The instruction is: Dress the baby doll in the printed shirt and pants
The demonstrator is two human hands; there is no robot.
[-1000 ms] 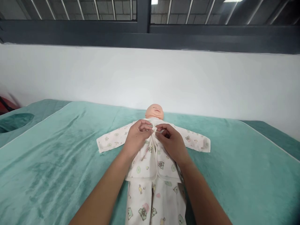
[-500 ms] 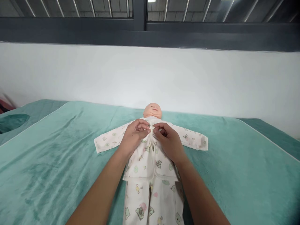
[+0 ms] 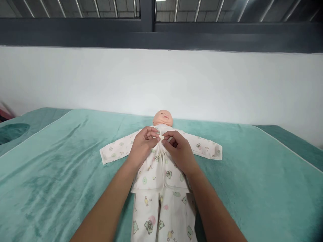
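A baby doll (image 3: 163, 117) lies on its back, its head toward the wall. It wears a white long-sleeved baby shirt (image 3: 148, 176) printed with small animals, and matching trousers (image 3: 165, 218). At the chest, my left hand (image 3: 145, 143) pinches one front edge of the shirt between thumb and fingers. Close beside it, my right hand (image 3: 179, 148) pinches the opposite edge, the fingertips nearly meeting. Whatever fastening lies between them is too small to make out. Below my hands the two front edges run down side by side. Both sleeves stretch out sideways.
A teal plush blanket (image 3: 252, 181) spreads under the doll, wrinkled on the left. Behind it stands a white wall (image 3: 101, 80) beneath a dark window frame (image 3: 101, 33) with metal bars. Something red and black (image 3: 5, 112) shows at the far left edge.
The view has shifted slightly. Both hands stay pinched on the shirt at the chest, and the front edges below them look closer together.
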